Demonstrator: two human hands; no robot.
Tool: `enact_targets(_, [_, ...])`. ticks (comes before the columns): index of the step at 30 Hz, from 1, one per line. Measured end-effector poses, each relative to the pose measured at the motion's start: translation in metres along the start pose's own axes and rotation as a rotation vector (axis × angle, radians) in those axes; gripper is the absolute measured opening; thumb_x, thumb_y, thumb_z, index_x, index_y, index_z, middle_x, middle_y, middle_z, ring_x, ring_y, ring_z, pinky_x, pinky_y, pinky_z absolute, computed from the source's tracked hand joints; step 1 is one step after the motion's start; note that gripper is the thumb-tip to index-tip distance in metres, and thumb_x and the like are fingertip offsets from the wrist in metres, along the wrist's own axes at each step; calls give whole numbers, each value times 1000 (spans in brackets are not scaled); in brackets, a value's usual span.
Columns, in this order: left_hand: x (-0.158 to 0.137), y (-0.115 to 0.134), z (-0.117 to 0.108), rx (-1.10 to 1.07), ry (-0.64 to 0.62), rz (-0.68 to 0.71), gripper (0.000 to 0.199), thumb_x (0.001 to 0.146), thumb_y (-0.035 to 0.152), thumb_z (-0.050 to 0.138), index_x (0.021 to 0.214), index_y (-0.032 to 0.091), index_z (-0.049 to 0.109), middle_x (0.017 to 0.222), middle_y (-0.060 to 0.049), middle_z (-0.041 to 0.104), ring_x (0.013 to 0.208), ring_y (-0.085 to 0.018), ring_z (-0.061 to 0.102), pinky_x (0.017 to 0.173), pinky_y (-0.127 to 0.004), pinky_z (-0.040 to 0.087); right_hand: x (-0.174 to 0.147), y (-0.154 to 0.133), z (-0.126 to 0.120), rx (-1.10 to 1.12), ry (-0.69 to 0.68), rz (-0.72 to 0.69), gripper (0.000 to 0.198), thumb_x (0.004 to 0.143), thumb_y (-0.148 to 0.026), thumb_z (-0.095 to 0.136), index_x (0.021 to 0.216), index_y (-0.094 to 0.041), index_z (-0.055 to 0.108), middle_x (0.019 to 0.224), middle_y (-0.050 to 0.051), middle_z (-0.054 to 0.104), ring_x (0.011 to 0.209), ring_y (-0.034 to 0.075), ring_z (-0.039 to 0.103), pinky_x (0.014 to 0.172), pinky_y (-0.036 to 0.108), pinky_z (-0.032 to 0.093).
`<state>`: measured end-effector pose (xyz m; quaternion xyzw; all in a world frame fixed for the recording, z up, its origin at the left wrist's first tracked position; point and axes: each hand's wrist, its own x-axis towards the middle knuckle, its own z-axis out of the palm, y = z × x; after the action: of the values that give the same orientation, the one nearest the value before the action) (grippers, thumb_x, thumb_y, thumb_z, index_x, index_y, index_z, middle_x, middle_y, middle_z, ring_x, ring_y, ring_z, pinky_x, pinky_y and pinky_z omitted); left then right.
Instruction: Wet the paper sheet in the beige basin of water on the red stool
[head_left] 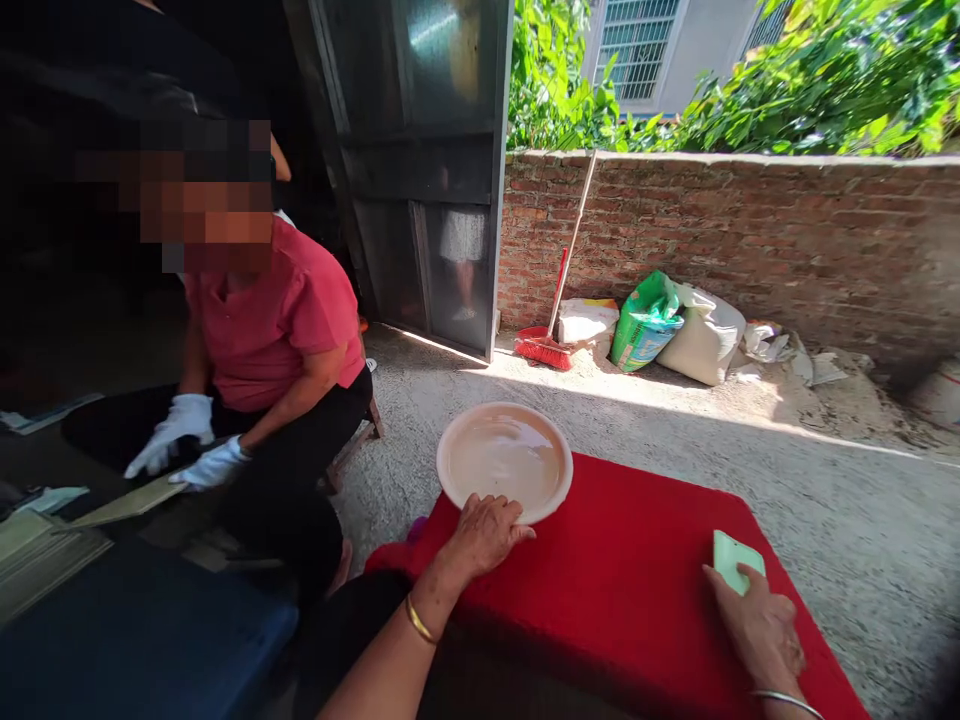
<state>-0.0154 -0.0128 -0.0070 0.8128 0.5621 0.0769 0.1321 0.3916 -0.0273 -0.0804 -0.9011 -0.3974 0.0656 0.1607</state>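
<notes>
In the head view, deep shade swallows much of the left side, and the forearms run off the bottom edge. The left hand (489, 532) is curled over the near rim of a basin (442, 462), its fingertips hard to make out. The right hand (763, 625) pinches a pale green phone (729, 560), or something like one, partly covering it above the right side of the red-covered worktop (622, 560). The basin sits at the worktop's far left corner and holds clear, shiny liquid. By the brick wall (750, 220), a green sack (649, 330) leans against a bulging white sack (705, 340); what they contain cannot be told. A co-worker's white gloves (214, 465) hold a flat strip (142, 500).
</notes>
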Motion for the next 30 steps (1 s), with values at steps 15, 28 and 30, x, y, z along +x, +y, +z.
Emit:
enact_targets(15, [2,-4,2,-93,60,-4,38,104,48,42,116,24,69,114,-5,74,112,-24,65,94,-37,43,-82,-94,35,185,-327,-480,52,88,-51,48,130,-24,64,106,8,60,98,27,67,75,36,52])
enact_targets(28, [4,-4,6,-101,66,2,46,104,55,36,114,25,70,113,-7,74,112,-27,65,94,-42,46,-102,-123,68,127,-292,-662,38,88,-43,57,121,-29,68,103,7,63,88,26,69,68,37,56])
enact_targets(30, [2,-3,7,-74,71,15,52,103,59,33,112,25,71,112,-9,75,110,-27,67,93,-43,48,-109,-113,75,232,-210,-656,27,89,-44,65,111,-31,71,99,5,66,85,23,69,71,35,57])
